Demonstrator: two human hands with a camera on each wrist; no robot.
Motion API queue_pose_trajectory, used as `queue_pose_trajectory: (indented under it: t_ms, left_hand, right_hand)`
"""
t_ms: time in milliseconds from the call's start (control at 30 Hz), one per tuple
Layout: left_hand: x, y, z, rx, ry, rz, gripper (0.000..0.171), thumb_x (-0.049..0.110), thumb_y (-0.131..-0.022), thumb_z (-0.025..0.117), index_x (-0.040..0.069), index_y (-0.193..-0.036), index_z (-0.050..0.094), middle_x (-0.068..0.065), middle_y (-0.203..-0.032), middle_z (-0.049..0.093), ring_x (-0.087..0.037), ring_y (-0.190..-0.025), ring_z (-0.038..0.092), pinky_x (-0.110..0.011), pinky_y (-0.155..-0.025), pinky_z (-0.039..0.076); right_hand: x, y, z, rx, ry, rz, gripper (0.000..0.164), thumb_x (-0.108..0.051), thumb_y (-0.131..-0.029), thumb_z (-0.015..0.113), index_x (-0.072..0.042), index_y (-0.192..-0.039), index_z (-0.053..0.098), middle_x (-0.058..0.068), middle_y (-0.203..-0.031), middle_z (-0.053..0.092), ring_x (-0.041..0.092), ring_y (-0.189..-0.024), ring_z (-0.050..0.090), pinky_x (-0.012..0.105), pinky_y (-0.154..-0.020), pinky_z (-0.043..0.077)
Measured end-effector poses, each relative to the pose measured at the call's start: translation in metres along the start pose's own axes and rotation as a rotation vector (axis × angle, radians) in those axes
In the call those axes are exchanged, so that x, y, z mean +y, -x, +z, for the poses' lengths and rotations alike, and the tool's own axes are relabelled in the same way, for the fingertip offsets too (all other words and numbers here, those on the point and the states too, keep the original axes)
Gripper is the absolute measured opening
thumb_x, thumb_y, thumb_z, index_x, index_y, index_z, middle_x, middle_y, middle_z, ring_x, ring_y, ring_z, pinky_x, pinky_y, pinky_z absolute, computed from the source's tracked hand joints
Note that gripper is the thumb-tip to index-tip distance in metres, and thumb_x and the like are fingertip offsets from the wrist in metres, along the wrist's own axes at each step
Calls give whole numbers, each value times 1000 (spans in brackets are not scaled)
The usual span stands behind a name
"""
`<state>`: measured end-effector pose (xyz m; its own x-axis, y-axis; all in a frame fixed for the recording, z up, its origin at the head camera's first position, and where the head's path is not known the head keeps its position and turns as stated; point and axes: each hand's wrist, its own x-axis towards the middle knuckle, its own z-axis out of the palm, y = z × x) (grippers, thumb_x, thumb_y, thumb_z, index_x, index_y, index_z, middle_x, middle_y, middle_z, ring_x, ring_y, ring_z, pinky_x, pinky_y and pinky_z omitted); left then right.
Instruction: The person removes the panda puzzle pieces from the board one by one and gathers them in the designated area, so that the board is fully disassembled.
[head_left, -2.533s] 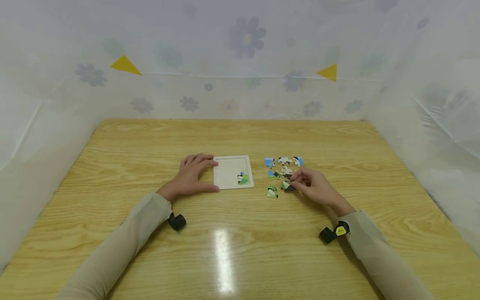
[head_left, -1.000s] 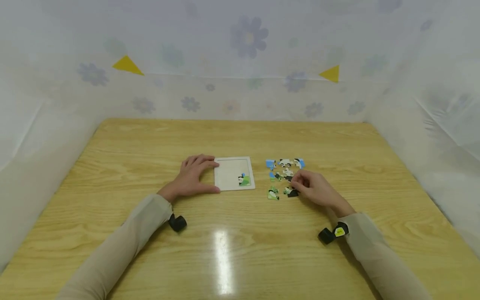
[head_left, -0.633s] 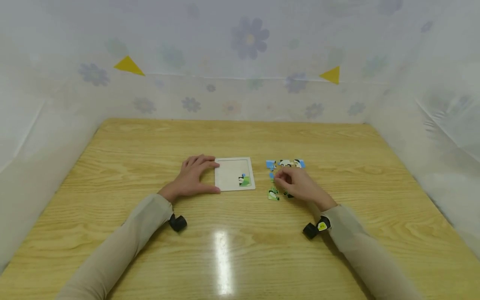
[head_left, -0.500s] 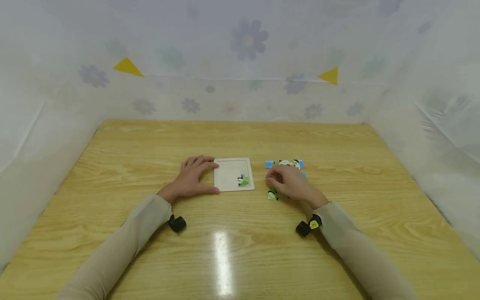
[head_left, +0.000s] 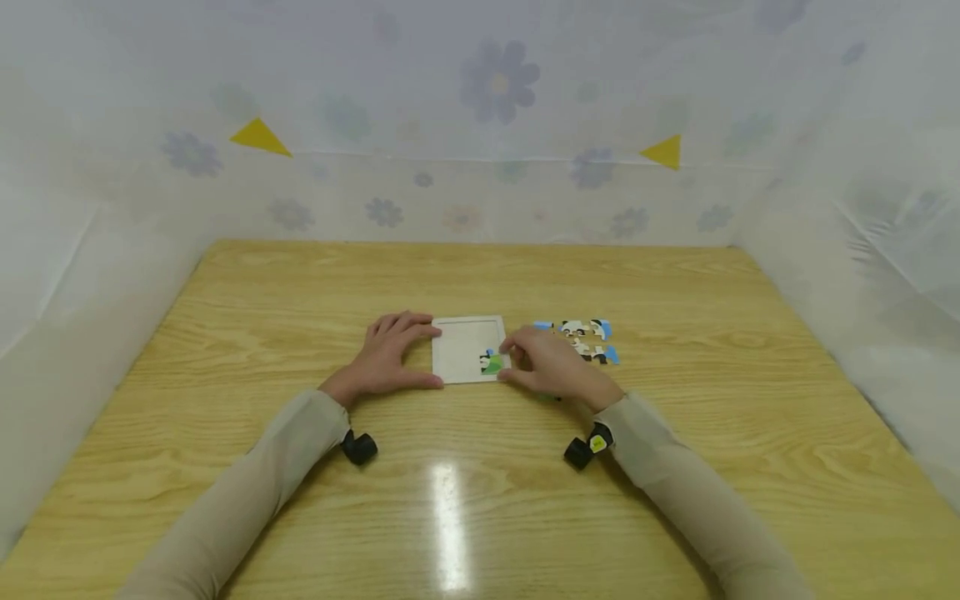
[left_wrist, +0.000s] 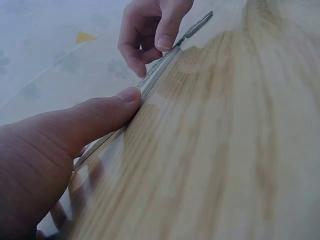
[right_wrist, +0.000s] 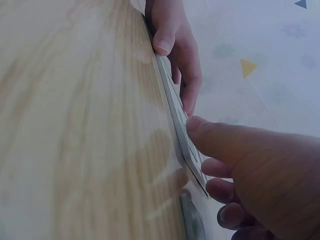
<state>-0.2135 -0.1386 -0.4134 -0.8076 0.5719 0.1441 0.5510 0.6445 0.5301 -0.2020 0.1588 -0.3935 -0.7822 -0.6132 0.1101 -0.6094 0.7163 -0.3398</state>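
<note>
A square white puzzle tray point(head_left: 459, 346) lies on the table, with one green, black and white puzzle piece point(head_left: 491, 363) in its lower right corner. My left hand point(head_left: 385, 354) spreads along the tray's left side, thumb at the near corner and index fingertip on the rim. At the right rim is my right hand point(head_left: 551, 362), thumb and index finger parted around the lone piece's side; no piece shows between them. In the right wrist view its thumb point(right_wrist: 210, 135) meets the tray's edge. Panda puzzle pieces point(head_left: 576, 328) lie right of the tray, some hidden beneath the right hand.
The wooden table point(head_left: 360, 517) is bounded by a pale flowered sheet point(head_left: 465, 192) at the back and sides. Yellow triangles point(head_left: 260, 137) are fixed to that sheet. Each wrist wears a small black camera point(head_left: 360, 448).
My right hand has moved left from among the loose pieces to the tray's right rim, uncovering pieces at the far right. My left hand stays at the tray's left side.
</note>
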Motion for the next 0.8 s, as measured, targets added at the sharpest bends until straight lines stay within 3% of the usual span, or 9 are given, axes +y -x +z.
queue_pose_trajectory:
  t_ms: [133,300,533,800]
  left_hand:
    - [1,0,1,3,-5,-6,77,52,-74,78,18,-138,52,-6,-150,37,-32,-136,26,-57,-110,11]
    - [2,0,0,12,1,6,76,51,-74,78,17,-138,52,-8,-150,38,-34,-135,26,-58,-109,11]
    - [-1,0,1,15,-2,16,76,51,-75,78,18,-138,52,-8,-150,37,-33,-134,27,-58,-109,12]
    - [-4,-1,2,4,-7,1,76,53,-75,77,20,-139,51,-5,-150,37,-31,-134,27,-56,-110,12]
  right_hand:
    - [-3,-3,0,-34,-11,-4,42,-39,-86,72,-8,-113,64,0,-91,59,10,-78,51,29,-72,47]
    - [-3,-8,0,-77,-107,-10,38,-34,-87,72,-6,-111,62,-3,-79,57,7,-67,49,26,-69,46]
    - [-3,-14,-1,-161,-203,49,35,-29,-88,72,-5,-110,59,-3,-74,57,7,-62,50,26,-66,47]
    - [-1,-17,-1,-150,-292,79,33,-25,-84,77,-6,-103,57,0,-77,56,10,-66,50,26,-65,46]
